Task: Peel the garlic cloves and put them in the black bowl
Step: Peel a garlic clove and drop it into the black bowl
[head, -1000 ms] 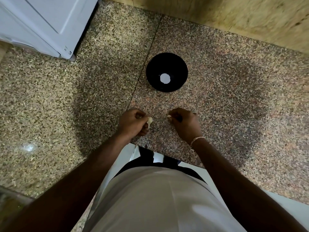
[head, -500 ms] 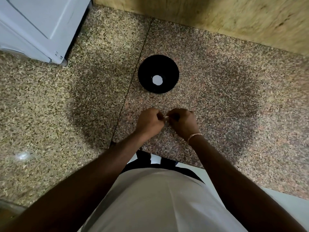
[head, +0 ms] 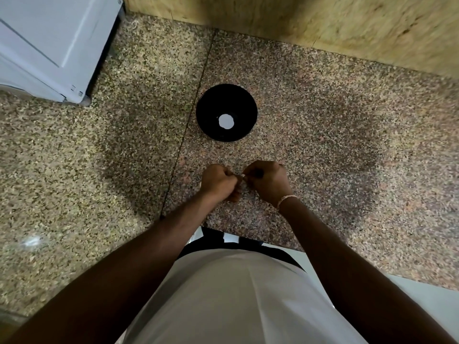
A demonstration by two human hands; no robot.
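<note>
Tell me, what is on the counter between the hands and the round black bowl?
Nothing: the head view shows only bare speckled stone counter between the round black bowl and the hands.

Speckled polished stone counter [head: 323,145]; glossy black bowl [head: 211,105]; rough wood-grain backboard [head: 323,23].

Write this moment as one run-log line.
step: peeling | left hand + right hand: pinch clove | bowl: beyond hands

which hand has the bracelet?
The right hand: a pale bracelet circles its wrist. The left hand has a bare wrist. Both pinch a small pale piece between them.
</note>
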